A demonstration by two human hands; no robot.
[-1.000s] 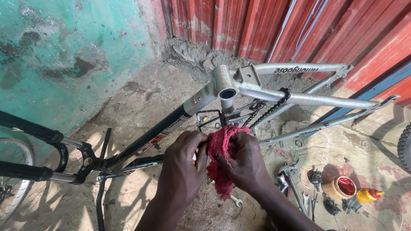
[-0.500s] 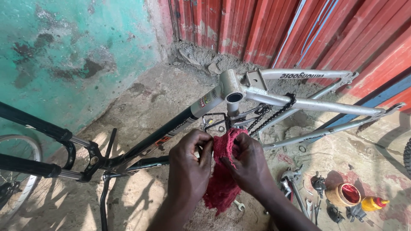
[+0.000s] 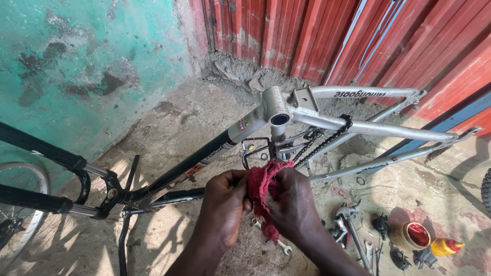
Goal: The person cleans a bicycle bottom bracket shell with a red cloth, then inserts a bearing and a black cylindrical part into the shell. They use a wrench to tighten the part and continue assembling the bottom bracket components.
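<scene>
Both my hands close around a red rag (image 3: 265, 186) held between them, low in the middle of the head view. My left hand (image 3: 224, 204) grips its left side and my right hand (image 3: 292, 202) grips its right side; the rag's tail hangs down between them. Whatever is inside the rag is hidden. Just above the hands lies an upturned bicycle frame (image 3: 327, 122), silver at the rear and black toward the front, with its open bottom bracket shell (image 3: 280, 120) facing me. A chain (image 3: 323, 143) drapes over the silver tube.
The black fork and front wheel (image 3: 20, 204) sit at the left by a teal wall (image 3: 76, 66). Red corrugated sheeting (image 3: 358, 41) runs along the back. Loose bike parts and tools (image 3: 353, 230), a small red-filled tin (image 3: 414, 235) and a yellow bottle (image 3: 446, 247) lie on the concrete at right. A spanner (image 3: 283, 249) lies under my hands.
My hands have kept working the rag, bunching it tighter between them. The camera has tilted down slightly, so the frame sits lower in view.
</scene>
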